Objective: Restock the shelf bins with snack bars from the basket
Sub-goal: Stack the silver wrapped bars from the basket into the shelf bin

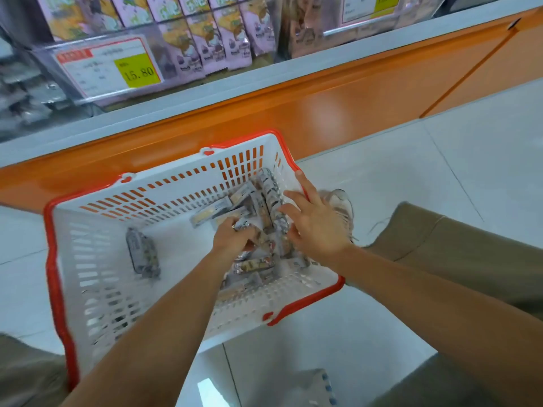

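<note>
The left hand (pixel 235 237) was down inside the white basket (pixel 164 183), its fingers curled round a small bunch of silver-wrapped snack bars (pixel 244 224). Just right of those fingers the right hand (pixel 316 227) lay with its fingers straight and spread wide, the forefinger reaching to the red rim (pixel 289 160) on the basket's right side. Whether the other fingertips touched the wrappers below them could not be told. Under and just beyond both sets of fingers sat the loose pile (pixel 258 198) of bars, heaped against the right wall. Well left of the left fingers one lone bar (pixel 142 257) lay apart on the basket's floor. Beside the right fingers, outside the rim, a pale shoe (pixel 340 204) showed. Beyond the basket ran an orange base panel (pixel 323 101). Farther off, a clear shelf bin (pixel 164 54) held pink packets (pixel 232 42) behind a price tag (pixel 117 69) marked 15.80.
</note>
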Motion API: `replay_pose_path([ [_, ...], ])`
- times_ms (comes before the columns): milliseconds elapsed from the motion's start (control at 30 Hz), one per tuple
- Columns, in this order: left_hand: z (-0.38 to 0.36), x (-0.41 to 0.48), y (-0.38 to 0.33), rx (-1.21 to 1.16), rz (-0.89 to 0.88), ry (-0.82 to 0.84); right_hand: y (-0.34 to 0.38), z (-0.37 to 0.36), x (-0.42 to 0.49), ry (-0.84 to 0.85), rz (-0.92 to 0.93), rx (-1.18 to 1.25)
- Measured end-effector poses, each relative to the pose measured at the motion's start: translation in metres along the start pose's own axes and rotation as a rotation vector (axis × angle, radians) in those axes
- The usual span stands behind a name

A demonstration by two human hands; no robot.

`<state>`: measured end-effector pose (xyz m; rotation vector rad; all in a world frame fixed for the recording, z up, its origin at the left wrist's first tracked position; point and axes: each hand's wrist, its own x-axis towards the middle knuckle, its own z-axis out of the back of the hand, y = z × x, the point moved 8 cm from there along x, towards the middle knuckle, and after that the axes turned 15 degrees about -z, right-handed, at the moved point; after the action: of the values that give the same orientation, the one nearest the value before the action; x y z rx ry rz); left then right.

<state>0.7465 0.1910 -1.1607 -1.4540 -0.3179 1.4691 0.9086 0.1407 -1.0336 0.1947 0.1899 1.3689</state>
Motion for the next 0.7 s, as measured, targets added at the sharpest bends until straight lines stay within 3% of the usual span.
replay_pose_path([
  [233, 0.081, -0.056, -0.028, -0.128, -0.046, -0.138, 0.001, 0.003, 0.003, 0.143, -0.039, -0.033],
  [367, 0.124, -0.099, -0.052, -0.218, -0.123, -0.233, 0.023, 0.037, 0.013, 0.089, -0.058, -0.016],
  [700, 0.23, -0.207, -0.164, -0.399, -0.456, -0.48, 0.176, 0.181, 0.035, -0.13, 0.306, 0.182],
])
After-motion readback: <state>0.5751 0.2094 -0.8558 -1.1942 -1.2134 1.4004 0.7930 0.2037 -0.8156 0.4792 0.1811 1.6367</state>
